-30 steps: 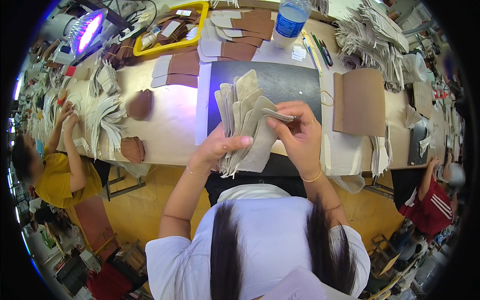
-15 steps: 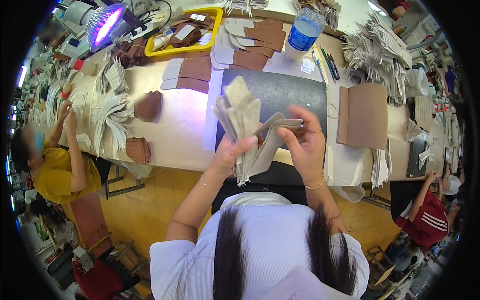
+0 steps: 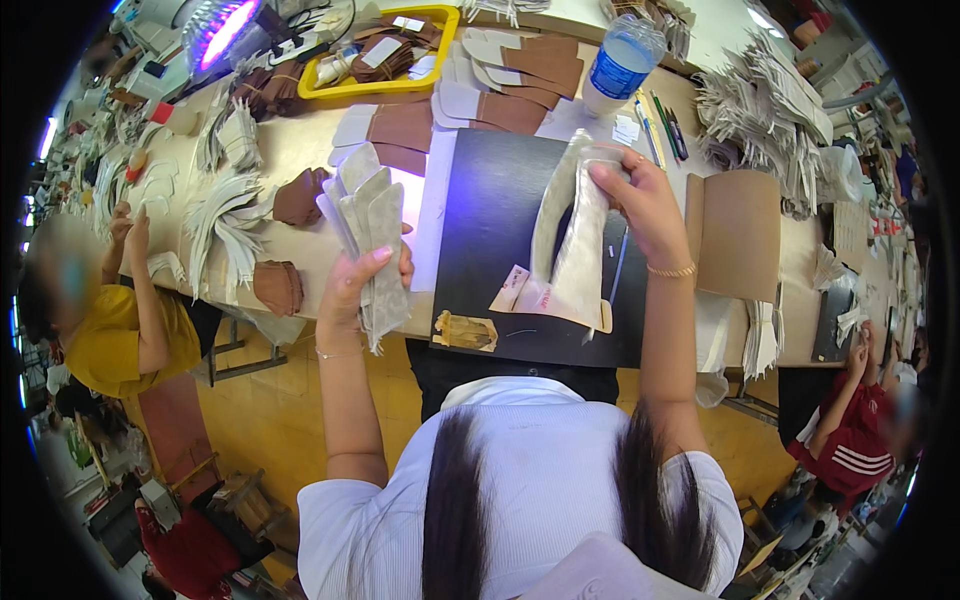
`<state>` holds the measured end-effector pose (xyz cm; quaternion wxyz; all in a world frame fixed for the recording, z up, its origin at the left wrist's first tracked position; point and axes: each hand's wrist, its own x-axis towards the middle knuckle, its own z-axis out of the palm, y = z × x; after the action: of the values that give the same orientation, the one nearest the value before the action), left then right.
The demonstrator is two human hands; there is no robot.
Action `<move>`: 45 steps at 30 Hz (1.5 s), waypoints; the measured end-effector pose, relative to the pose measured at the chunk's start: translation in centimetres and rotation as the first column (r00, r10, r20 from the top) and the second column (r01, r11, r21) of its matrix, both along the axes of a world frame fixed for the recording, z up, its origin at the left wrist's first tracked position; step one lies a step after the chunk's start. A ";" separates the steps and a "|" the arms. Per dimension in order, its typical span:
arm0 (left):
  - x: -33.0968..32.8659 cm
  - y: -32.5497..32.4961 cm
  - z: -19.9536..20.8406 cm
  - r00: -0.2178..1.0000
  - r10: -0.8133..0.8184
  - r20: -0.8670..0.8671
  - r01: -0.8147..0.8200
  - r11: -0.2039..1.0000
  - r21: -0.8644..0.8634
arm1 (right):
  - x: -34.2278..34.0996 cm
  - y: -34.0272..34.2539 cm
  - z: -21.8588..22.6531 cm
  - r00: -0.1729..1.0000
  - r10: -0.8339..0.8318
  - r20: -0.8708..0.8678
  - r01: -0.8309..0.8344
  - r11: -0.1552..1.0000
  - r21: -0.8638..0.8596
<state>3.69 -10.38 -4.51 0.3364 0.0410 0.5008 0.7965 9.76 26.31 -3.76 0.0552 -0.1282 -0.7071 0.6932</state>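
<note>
gripping a fan of pale grey pieces (image 3: 370, 215) in the left hand (image 3: 352, 285), beside the black board (image 3: 480, 210) — pinching a forked pale piece (image 3: 577, 250) in the right hand (image 3: 642, 205), above that board. showing just this piece set apart, perhaps doubled — leaving several fanned together.

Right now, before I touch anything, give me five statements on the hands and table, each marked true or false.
1. The left hand grips a fan of grey pieces. True.
2. The right hand is empty. False: it holds pale material over the black board.
3. A yellowish scrap lies on that board. True.
4. A clear bottle stands to the right of the yellow tray. True.
5. Nothing lies in that tray. False: brown bundles do.
</note>
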 end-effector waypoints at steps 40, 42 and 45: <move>0.1 4.3 0.5 0.782 -0.553 0.287 0.600 0.793 -0.104 | 5.7 -5.7 4.6 0.919 0.243 -0.311 -0.256 0.967 -0.002; 0.2 4.4 -0.2 0.729 -0.614 0.302 0.678 0.707 -0.201 | 5.9 -5.2 4.9 0.909 0.183 -0.374 -0.187 0.982 0.026; 0.9 4.6 0.1 0.734 -0.614 0.288 0.673 0.714 -0.194 | 7.1 -2.9 7.4 0.857 -0.059 -0.512 -0.037 0.984 -0.176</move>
<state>4.54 -5.73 -4.38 0.6451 0.0832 0.5269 0.5472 16.85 23.37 3.61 0.2346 0.0535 -0.6003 0.7627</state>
